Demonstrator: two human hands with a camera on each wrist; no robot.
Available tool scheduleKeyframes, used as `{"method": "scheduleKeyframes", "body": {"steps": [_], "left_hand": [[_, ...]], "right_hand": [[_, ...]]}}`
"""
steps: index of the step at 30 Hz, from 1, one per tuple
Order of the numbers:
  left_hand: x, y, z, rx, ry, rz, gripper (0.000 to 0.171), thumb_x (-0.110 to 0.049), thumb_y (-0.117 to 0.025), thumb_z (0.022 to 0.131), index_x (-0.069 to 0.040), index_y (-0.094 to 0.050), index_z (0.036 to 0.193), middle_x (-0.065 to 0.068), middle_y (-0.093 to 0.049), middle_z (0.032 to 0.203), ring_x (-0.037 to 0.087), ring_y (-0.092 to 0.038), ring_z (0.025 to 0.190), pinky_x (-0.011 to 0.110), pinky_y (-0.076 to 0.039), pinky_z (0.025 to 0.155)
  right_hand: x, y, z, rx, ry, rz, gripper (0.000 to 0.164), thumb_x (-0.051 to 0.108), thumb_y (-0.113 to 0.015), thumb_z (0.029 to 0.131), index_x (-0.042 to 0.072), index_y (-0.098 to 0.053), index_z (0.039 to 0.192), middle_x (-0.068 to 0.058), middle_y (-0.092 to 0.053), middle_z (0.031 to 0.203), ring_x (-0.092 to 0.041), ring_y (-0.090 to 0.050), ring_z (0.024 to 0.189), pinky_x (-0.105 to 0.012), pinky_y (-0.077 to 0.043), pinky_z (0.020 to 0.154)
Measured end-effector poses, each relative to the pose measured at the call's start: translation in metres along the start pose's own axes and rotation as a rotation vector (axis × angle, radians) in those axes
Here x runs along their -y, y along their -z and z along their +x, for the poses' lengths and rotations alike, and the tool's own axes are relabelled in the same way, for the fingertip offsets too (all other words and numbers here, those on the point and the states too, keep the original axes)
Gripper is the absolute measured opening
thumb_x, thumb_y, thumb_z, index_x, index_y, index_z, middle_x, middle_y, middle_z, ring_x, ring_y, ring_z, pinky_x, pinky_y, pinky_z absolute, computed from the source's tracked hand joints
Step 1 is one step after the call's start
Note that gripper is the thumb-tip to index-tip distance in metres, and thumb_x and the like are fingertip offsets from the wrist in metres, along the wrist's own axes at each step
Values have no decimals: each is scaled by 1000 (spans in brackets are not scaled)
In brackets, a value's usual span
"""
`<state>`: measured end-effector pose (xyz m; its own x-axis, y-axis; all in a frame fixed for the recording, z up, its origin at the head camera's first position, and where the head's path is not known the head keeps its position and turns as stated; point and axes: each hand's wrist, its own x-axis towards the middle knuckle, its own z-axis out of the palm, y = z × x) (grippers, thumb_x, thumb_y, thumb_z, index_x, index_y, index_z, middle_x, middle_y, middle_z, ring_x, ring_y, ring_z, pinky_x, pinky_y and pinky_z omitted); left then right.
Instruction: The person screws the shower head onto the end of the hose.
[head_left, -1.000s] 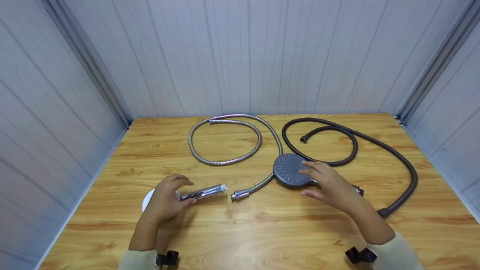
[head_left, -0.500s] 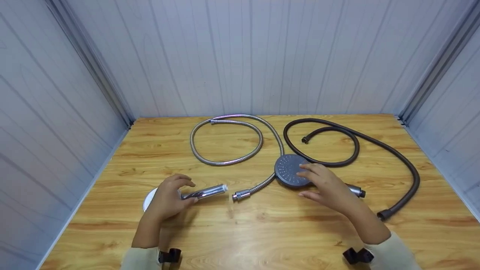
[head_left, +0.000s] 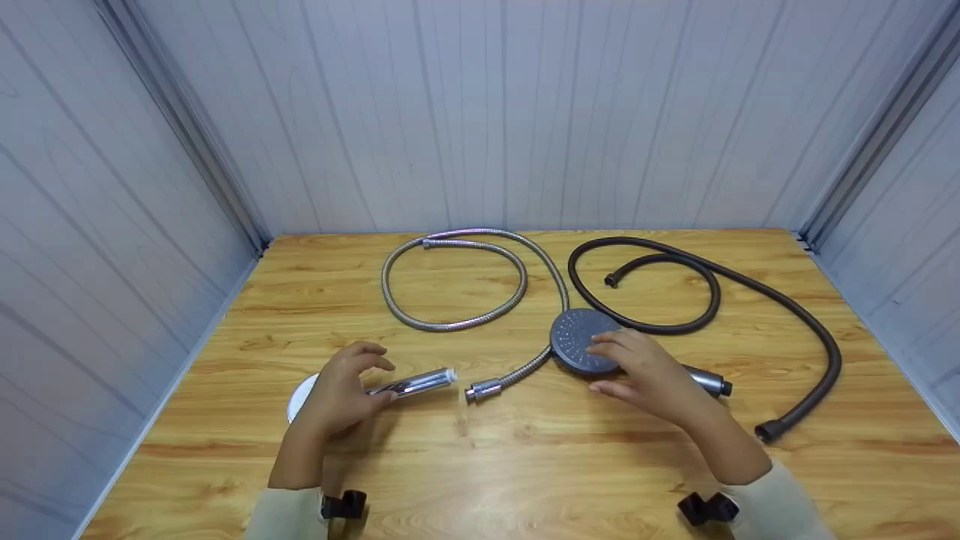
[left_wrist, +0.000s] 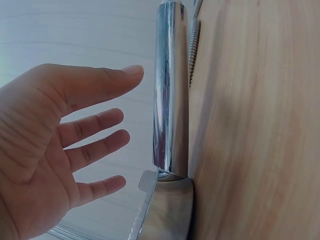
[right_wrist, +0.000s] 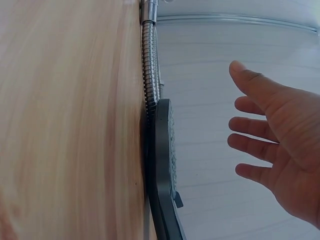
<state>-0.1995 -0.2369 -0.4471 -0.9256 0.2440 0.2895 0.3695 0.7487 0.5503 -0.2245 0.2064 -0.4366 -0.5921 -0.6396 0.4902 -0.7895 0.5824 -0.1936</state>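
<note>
My left hand [head_left: 341, 390] hovers over a chrome shower head [head_left: 424, 383] on the table's left side. In the left wrist view its spread fingers stand apart from the chrome handle [left_wrist: 171, 90]. The white face of that shower head is partly hidden behind the hand. Over a dark grey shower head [head_left: 581, 341], right of the middle, my right hand [head_left: 651, 373] is held with loosely bent fingers. The right wrist view has a gap between this hand [right_wrist: 280, 135] and the grey shower head [right_wrist: 165, 155]. Neither hand holds anything.
A silver shower hose [head_left: 450, 325] is looped at the back middle, its end fitting [head_left: 484, 389] between the two shower heads; the grey head overlaps it. A dark brown hose [head_left: 795, 307] curls along the right. Pale panels [head_left: 480, 112] wall in the wooden table [head_left: 487, 480].
My right hand has shifted slightly left over the grey shower head, uncovering more of its handle. The left hand has barely moved, and the shower heads and hoses lie as before.
</note>
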Motion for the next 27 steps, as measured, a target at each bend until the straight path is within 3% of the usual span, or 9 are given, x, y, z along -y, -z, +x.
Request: {"method": "scheduleKeyframes", "body": {"steps": [11,27], "left_hand": [[-1,0,4,1,-19,-32,33,-8,-88,70,-6,-73,99,10,-62,119,33,-56,114,51,-46,93],[-5,2,12,14,21,-82,37,-7,-87,70,-9,-73,104,7,-62,120,32,-55,117,51,-44,97]], "right_hand": [[5,-3,7,42,-13,50,36,23,-81,80,5,-69,109,-13,-64,116,-30,-58,109,-47,-47,92],[8,-9,18,56,-29,73,32,17,-80,81,4,-69,108,-13,-64,115,-31,-58,109,-48,-47,92]]}}
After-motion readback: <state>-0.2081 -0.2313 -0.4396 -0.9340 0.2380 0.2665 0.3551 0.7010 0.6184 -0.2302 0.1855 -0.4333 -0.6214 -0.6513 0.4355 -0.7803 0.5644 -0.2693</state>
